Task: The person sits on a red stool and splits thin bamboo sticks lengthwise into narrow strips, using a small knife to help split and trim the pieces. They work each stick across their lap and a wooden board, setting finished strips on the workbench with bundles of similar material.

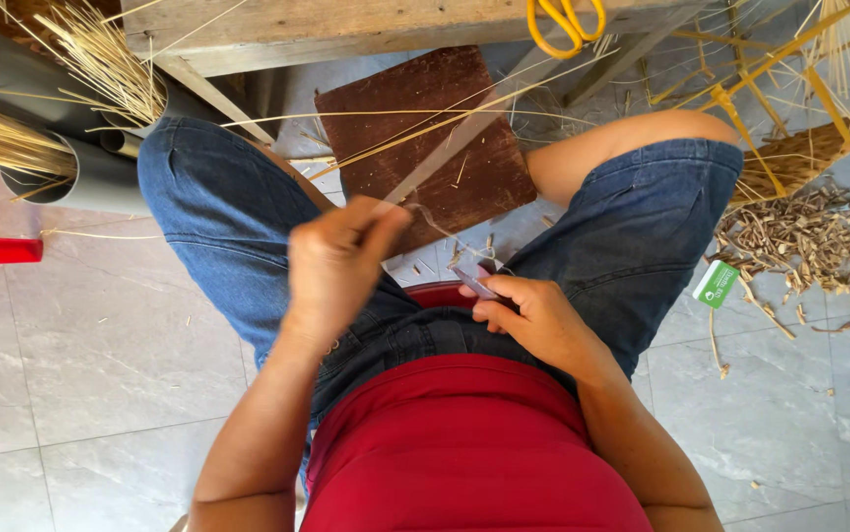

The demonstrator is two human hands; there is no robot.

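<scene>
My left hand is raised over my lap, pinching the near end of a long flat bamboo strip that runs up and to the right over a brown wooden board. My right hand rests lower, between my thighs, gripping a small knife whose blade points up-left toward the strip. A thin curled shaving hangs between the strip and the knife. I sit in blue denim shorts and a red shirt.
Grey plastic pipes holding thin bamboo sticks stand at the left. A wooden bench with yellow-handled scissors is ahead. A pile of shavings, a small green box and woven bamboo pieces lie at the right on the tiled floor.
</scene>
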